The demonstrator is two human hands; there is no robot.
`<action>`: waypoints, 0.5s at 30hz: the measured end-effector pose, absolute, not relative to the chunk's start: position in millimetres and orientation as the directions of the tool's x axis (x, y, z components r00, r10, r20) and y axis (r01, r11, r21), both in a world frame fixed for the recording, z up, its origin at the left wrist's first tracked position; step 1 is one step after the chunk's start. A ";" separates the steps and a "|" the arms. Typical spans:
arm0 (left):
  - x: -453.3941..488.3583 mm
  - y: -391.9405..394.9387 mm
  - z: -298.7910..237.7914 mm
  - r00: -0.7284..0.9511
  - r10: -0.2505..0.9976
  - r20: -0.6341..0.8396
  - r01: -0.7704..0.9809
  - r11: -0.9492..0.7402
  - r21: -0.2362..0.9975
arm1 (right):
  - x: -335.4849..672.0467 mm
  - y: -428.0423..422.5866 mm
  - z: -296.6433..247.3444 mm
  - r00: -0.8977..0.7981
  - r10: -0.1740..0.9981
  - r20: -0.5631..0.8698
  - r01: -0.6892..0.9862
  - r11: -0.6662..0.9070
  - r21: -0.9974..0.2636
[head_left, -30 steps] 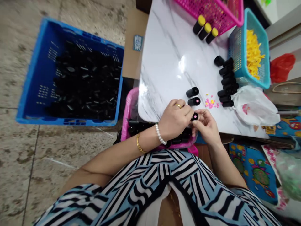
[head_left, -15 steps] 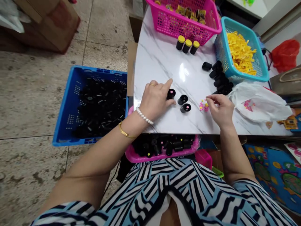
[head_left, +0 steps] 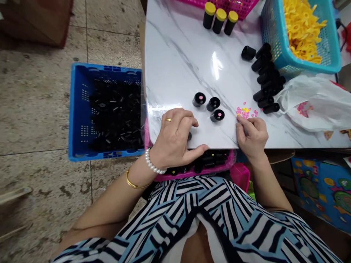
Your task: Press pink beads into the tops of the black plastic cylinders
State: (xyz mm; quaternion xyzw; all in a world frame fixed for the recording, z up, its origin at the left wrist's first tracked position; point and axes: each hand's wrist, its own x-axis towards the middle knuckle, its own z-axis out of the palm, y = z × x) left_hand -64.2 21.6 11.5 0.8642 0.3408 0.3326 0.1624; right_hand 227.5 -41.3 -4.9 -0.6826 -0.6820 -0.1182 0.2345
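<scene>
My left hand [head_left: 177, 137] rests near the front edge of the white marble table [head_left: 181, 62], fingers curled round a small black tube that barely shows under them. My right hand [head_left: 251, 133] is closed in a pinch at the edge of a scatter of tiny pink and yellow beads [head_left: 245, 111]. Three short black tubes [head_left: 210, 105] stand between my hands; two show a pink dot on top.
A row of black tubes [head_left: 265, 84] lies by a teal basket of yellow pieces [head_left: 301, 33]. Three yellow-capped tubes [head_left: 219, 16] stand before a pink basket. A pink tray of black tubes [head_left: 208, 162] sits on my lap; a blue crate [head_left: 106, 109] stands on the floor at left. A white bag [head_left: 312, 102] lies at right.
My left hand let go of the pink-dotted tube it set on the table and drew back to the front edge. My right hand shifted slightly toward me by the beads.
</scene>
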 end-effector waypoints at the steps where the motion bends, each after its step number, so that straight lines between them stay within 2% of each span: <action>1: -69.2 21.5 13.7 0.568 0.691 0.447 0.434 -0.713 0.551 | 226.5 -43.5 -4.6 0.026 0.871 0.490 0.986 0.059 -0.156; 4: -83.7 23.1 16.5 0.622 0.666 0.412 0.356 -0.709 0.608 | 222.6 -52.7 -1.7 0.021 0.877 0.481 0.978 0.081 -0.190; 8: -92.1 31.9 15.0 0.727 0.589 0.352 0.319 -0.744 0.587 | 217.6 -55.7 9.9 0.116 0.926 0.360 0.932 0.024 -0.363; 11: -83.6 36.4 16.5 0.780 0.537 0.322 0.369 -0.809 0.458 | 215.5 -49.2 21.8 0.146 0.952 0.268 0.901 -0.016 -0.434; 15: -54.5 33.4 20.3 0.775 0.488 0.402 0.422 -0.873 0.246 | 211.7 -44.4 32.7 0.133 0.977 0.166 0.906 -0.052 -0.420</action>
